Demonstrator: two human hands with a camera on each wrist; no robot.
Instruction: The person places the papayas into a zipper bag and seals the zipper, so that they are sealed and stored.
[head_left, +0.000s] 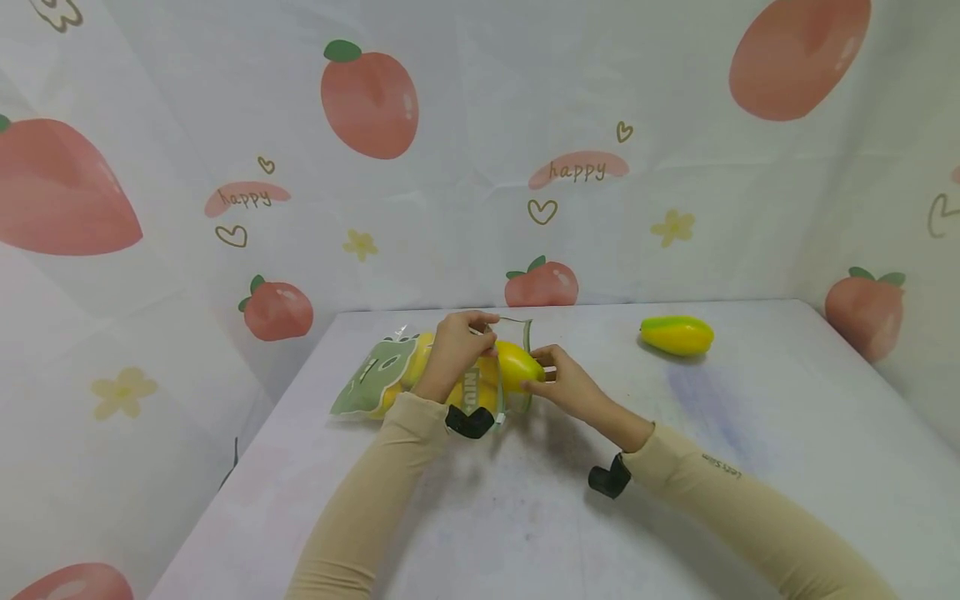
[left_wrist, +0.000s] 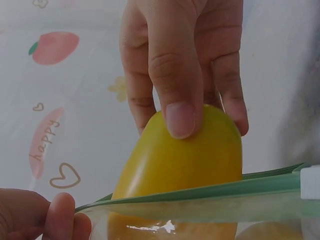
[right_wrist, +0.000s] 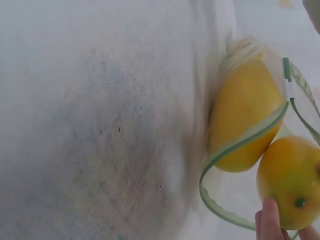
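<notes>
A clear zip bag (head_left: 363, 392) with a green printed end lies on the table and holds several yellow fruits. My left hand (head_left: 457, 350) pinches the upper rim of its mouth; those fingers (left_wrist: 61, 215) show at the green zip strip (left_wrist: 200, 195). My right hand (head_left: 573, 387) grips the end of a yellow papaya (head_left: 517, 367), which is partly inside the opening. The thumb (left_wrist: 180, 120) presses on its rounded end. Seen from the right wrist, the held papaya (right_wrist: 290, 180) shows a green stem spot, and another papaya (right_wrist: 245, 115) lies inside the bag beside it.
One more yellow-green papaya (head_left: 677, 336) rests at the table's back right. A white slider (left_wrist: 310, 182) sits at the end of the zip strip. Behind the table (head_left: 525, 517) hangs a fruit-printed cloth (head_left: 465, 200). Black wrist cameras (head_left: 470, 422) are strapped near both cuffs.
</notes>
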